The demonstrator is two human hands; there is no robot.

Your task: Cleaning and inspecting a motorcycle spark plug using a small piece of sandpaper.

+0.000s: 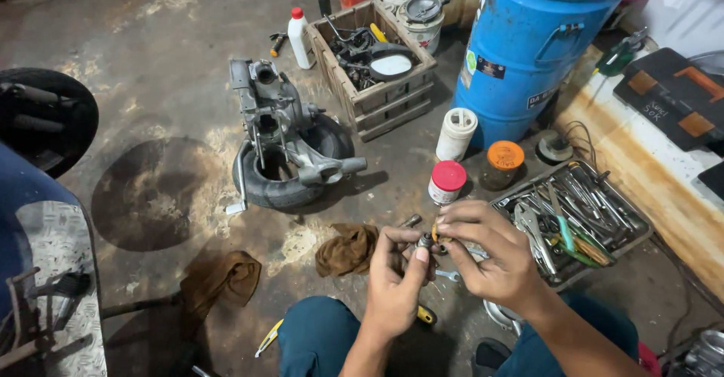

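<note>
We pinch a small metal part [424,240] between the fingers of our left hand [397,283] and right hand [490,252], above the floor [151,83], work unfinished, engine block [279,117] still apart on its tyre [264,185].

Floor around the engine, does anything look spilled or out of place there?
Yes. A dark round stain marks the concrete left of the engine casing, which rests tilted on a small tyre. Two brown rags lie crumpled nearby.
</note>
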